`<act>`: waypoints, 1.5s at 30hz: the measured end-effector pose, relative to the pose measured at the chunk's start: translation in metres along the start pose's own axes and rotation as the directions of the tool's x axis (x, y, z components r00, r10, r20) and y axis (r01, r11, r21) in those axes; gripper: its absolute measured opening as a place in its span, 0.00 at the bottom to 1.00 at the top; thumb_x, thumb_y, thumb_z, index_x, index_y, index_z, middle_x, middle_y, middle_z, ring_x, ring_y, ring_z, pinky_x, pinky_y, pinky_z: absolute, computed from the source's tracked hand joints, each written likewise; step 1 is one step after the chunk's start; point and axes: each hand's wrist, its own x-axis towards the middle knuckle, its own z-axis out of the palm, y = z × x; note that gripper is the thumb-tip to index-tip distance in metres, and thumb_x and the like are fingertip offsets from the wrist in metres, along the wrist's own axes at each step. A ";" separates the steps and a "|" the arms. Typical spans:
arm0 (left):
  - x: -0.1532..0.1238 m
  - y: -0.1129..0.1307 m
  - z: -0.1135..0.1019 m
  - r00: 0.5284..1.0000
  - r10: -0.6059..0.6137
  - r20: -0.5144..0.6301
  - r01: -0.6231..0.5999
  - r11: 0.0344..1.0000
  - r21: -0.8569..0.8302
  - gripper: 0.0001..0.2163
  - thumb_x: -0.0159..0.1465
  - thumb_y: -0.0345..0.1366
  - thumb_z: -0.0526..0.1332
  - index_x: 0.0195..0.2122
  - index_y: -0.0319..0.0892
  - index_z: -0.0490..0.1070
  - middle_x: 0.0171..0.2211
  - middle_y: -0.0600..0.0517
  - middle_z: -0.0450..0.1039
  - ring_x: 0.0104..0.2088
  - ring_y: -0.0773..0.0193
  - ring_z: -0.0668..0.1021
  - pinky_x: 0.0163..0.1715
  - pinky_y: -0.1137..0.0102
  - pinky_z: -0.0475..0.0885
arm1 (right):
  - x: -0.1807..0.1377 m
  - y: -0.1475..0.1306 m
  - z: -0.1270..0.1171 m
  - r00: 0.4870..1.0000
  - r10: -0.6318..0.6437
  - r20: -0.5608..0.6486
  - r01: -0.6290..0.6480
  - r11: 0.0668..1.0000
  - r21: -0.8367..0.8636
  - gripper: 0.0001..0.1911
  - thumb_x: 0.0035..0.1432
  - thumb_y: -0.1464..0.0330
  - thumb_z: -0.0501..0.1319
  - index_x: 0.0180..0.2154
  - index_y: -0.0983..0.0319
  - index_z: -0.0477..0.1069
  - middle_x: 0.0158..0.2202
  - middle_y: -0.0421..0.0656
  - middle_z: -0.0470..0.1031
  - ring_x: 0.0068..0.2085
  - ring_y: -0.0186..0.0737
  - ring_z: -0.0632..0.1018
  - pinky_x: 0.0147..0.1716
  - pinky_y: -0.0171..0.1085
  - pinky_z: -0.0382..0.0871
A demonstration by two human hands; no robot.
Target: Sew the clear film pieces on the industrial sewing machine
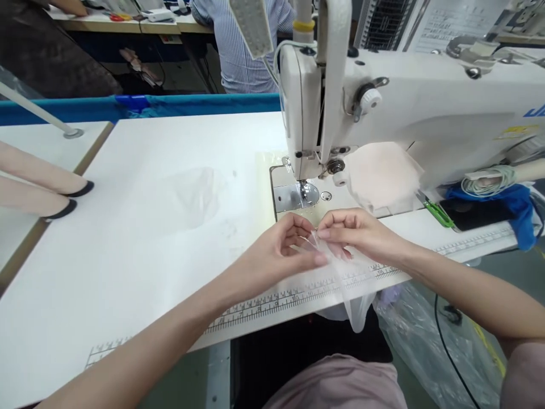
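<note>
Both of my hands are at the table's front edge, just before the sewing machine's needle plate [293,197]. My left hand [289,247] has its fingers curled on a sheer white fabric piece [340,272]. Beside it, my right hand [355,232] pinches the same fabric between thumb and fingers. The fabric droops over the table edge toward my lap. Above the plate stands the white sewing machine [404,96], its presser foot [304,190] over the plate. Another sheer piece [196,196] lies flat to the left.
Pale pink fabric pieces [383,173] rest under the machine arm. Green snips [438,213], a dark phone [477,211] and a blue cloth [522,210] lie at the right. Two pale rolls with dark ends [42,170] jut in from the left. A person in a striped shirt [244,45] is beyond the table.
</note>
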 end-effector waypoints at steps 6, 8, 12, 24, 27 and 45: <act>0.008 0.001 -0.009 0.997 -0.062 0.054 0.066 0.996 -0.064 0.08 0.62 0.39 0.62 0.36 0.42 0.66 0.26 0.54 0.72 0.28 0.66 0.78 0.30 0.68 0.75 | 0.007 -0.003 -0.004 0.999 -0.002 -0.053 -0.002 0.997 -0.080 0.10 0.58 0.64 0.65 0.34 0.64 0.72 0.19 0.35 0.70 0.19 0.26 0.69 0.21 0.28 0.63; 0.010 0.001 -0.013 0.994 -0.062 0.095 0.066 0.997 -0.042 0.08 0.61 0.40 0.63 0.35 0.42 0.68 0.28 0.53 0.74 0.30 0.64 0.79 0.31 0.67 0.76 | 0.009 -0.005 -0.007 0.999 0.020 -0.050 -0.026 0.992 -0.126 0.10 0.57 0.63 0.66 0.34 0.64 0.72 0.18 0.34 0.70 0.18 0.26 0.68 0.19 0.28 0.61; 0.014 -0.004 -0.007 0.999 -0.034 0.034 0.035 0.999 -0.017 0.10 0.60 0.41 0.64 0.34 0.43 0.65 0.23 0.57 0.71 0.23 0.67 0.76 0.25 0.71 0.72 | 0.015 -0.008 -0.011 0.999 0.021 -0.029 -0.027 0.978 -0.206 0.12 0.55 0.62 0.66 0.34 0.64 0.72 0.20 0.34 0.71 0.16 0.26 0.70 0.15 0.28 0.59; 0.020 -0.041 -0.014 0.739 0.669 -0.076 -0.246 0.373 0.894 0.08 0.70 0.38 0.54 0.39 0.42 0.69 0.19 0.59 0.71 0.18 0.73 0.71 0.19 0.76 0.61 | 0.035 0.001 -0.019 0.908 -0.413 0.062 0.292 0.522 -0.801 0.07 0.60 0.69 0.60 0.41 0.61 0.69 0.23 0.34 0.69 0.24 0.28 0.71 0.25 0.29 0.65; 0.021 -0.044 -0.016 0.727 0.684 -0.065 -0.261 0.363 0.895 0.07 0.70 0.36 0.54 0.38 0.42 0.70 0.21 0.59 0.75 0.20 0.73 0.74 0.20 0.77 0.63 | 0.036 0.007 -0.017 0.873 -0.482 0.073 0.346 0.508 -0.789 0.05 0.62 0.68 0.59 0.40 0.61 0.69 0.22 0.33 0.68 0.23 0.27 0.69 0.25 0.28 0.65; 0.022 -0.045 -0.013 0.727 0.681 -0.084 -0.293 0.419 0.859 0.09 0.70 0.35 0.53 0.38 0.41 0.72 0.20 0.60 0.73 0.18 0.75 0.72 0.20 0.79 0.65 | 0.034 0.016 -0.014 0.837 -0.544 0.058 0.398 0.533 -0.747 0.07 0.62 0.69 0.60 0.42 0.64 0.70 0.22 0.33 0.67 0.23 0.26 0.69 0.23 0.27 0.65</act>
